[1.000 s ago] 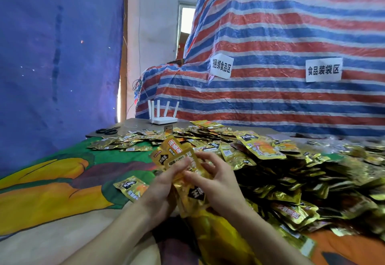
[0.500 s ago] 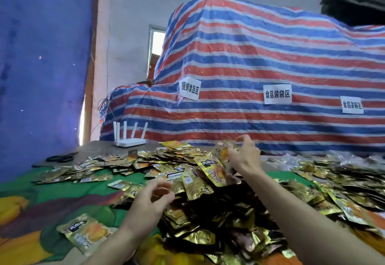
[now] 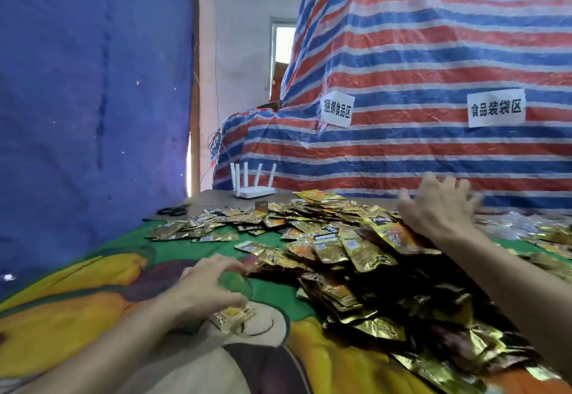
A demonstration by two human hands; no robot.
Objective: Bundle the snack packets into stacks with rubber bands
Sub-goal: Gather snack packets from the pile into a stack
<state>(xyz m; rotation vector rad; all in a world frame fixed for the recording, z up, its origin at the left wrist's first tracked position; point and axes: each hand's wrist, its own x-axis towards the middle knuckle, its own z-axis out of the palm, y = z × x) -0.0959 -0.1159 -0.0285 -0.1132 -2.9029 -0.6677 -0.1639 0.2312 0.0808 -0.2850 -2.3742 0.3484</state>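
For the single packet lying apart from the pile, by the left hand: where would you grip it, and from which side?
Probably its free right edge, from above. The packet lies flat on the cloth, thin, clear of the pile, so a pinch across an edge suits. The left hand covers its left end; contact is blurred.

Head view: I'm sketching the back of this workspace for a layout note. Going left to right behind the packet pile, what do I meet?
Black scissors → white router with upright antennas → first paper sign → second paper sign, both signs fixed to the striped tarp.
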